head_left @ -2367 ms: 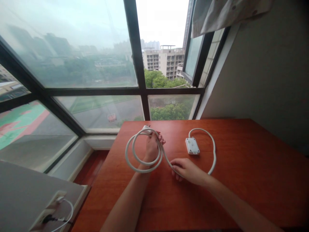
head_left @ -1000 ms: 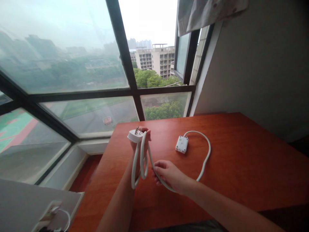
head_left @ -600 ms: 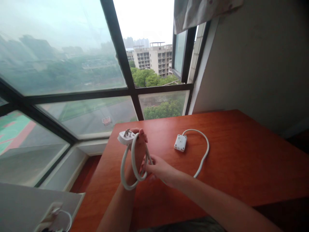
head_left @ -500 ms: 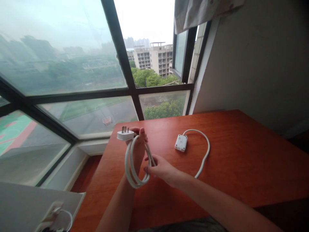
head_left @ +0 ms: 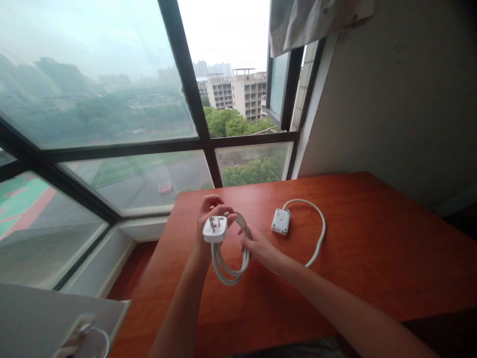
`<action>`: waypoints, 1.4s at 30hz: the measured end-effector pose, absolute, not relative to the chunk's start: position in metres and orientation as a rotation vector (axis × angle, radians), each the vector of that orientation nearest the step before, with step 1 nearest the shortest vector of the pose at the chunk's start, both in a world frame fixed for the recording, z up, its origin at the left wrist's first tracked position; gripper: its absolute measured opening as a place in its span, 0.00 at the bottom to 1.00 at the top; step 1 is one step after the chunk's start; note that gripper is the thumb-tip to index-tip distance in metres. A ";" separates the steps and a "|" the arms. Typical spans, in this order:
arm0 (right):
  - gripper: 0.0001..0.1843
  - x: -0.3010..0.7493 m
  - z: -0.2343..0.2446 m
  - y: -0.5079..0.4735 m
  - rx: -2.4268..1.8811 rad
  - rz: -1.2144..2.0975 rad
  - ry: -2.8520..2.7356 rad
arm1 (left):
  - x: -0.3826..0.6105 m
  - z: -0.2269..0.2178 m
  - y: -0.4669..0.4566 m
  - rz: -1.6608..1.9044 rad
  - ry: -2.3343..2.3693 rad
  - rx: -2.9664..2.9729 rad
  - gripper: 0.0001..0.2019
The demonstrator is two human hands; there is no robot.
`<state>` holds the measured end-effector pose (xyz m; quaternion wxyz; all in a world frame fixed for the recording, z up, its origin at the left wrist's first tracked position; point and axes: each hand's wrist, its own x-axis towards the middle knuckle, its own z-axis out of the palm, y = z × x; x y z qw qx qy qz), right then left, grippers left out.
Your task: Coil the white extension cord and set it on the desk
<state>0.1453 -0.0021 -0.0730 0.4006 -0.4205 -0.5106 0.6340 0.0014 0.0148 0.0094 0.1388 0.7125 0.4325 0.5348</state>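
My left hand (head_left: 208,211) is raised over the table's near-left part, fingers closed around a coil of white cable (head_left: 229,266) and the white plug (head_left: 215,229), whose prongs face me. My right hand (head_left: 259,247) pinches the same cable on the coil's right side. From there the cable (head_left: 316,238) curves right and back across the red-brown wooden table (head_left: 372,258) to a small white socket block (head_left: 280,221) lying flat. The coil hangs in a few loops below my left hand.
Large dark-framed windows (head_left: 194,99) stand behind the table's far and left edges. A grey wall (head_left: 402,99) runs along the right. At lower left a white wall outlet (head_left: 76,335) has a thin white cord plugged in. Cloth (head_left: 316,20) hangs at the top.
The coil has shrunk into tighter loops. My left hand turned so the plug now faces me, and my right hand moved up along the cable to the coil's right side.
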 end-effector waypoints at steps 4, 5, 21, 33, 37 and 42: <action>0.08 0.152 -0.079 0.008 -1.071 1.388 -1.396 | -0.011 0.020 0.000 1.273 1.185 2.050 0.12; 0.07 0.154 -0.079 0.010 -1.087 1.316 -1.434 | -0.013 0.023 -0.003 1.206 1.119 1.990 0.13; 0.07 0.180 -0.047 0.016 -1.224 0.415 -1.945 | -0.009 0.030 -0.038 0.849 0.688 0.930 0.10; 0.15 0.209 0.003 0.043 -0.902 0.191 -2.314 | 0.012 0.027 -0.033 0.808 0.783 1.004 0.15; 0.13 0.227 0.014 0.059 -1.008 0.691 -2.299 | 0.007 0.045 -0.033 1.015 0.725 1.070 0.14; 0.23 0.252 0.008 0.056 -0.973 1.642 -2.315 | -0.012 0.064 -0.032 1.198 0.619 1.132 0.11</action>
